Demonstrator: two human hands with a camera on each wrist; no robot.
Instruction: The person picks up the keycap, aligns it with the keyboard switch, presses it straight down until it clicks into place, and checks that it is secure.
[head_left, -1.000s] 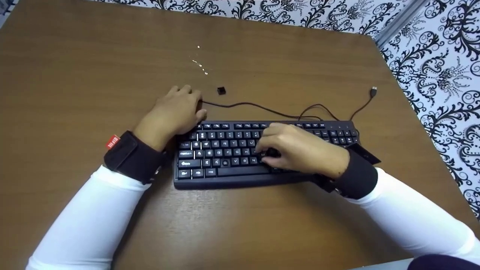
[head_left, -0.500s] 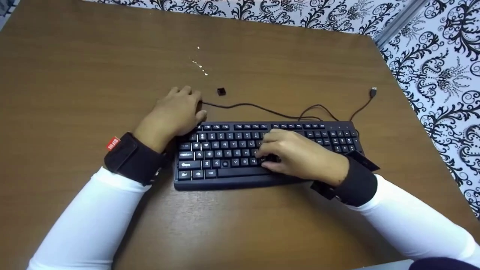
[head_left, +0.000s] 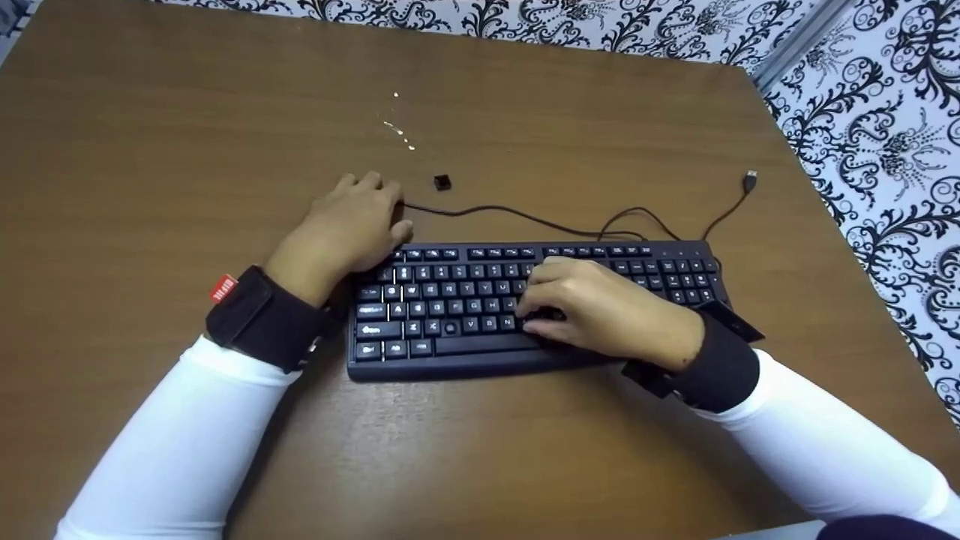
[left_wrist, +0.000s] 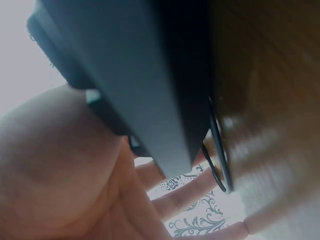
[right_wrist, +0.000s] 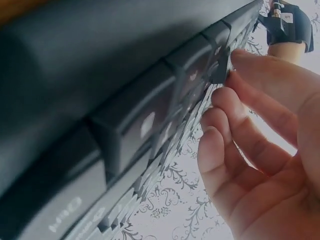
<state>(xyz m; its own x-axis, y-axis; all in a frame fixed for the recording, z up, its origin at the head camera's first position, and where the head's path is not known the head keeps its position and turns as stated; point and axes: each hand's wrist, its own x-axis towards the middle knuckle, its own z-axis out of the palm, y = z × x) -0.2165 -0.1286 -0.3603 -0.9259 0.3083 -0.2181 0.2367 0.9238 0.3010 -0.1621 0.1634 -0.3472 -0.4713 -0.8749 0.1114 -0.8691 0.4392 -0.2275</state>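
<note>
A black keyboard (head_left: 480, 342) lies on the wooden table. My left hand (head_left: 346, 225) rests at its far left corner, thumb by the corner and fingers reaching past the back edge. In the left wrist view those straight fingers (left_wrist: 187, 195) show beyond the keyboard's end (left_wrist: 135, 75). Over the keys right of the middle, my right hand (head_left: 592, 307) has curled fingers. The right wrist view shows its thumb and index fingertip pinching a small dark keycap (right_wrist: 218, 75) at the key row. In the lower letter row, one spot has a bare round key mount (head_left: 450, 328).
A loose black keycap (head_left: 442, 182) lies behind the keyboard. The keyboard's cable (head_left: 517, 214) loops along the back, its USB plug (head_left: 750, 181) at the right. Pale specks (head_left: 400, 132) mark the table farther back. Patterned wallpaper (head_left: 892, 150) borders the table.
My right hand has shifted slightly toward the keyboard's front edge since a second ago, still at the same keys. The left hand keeps its place.
</note>
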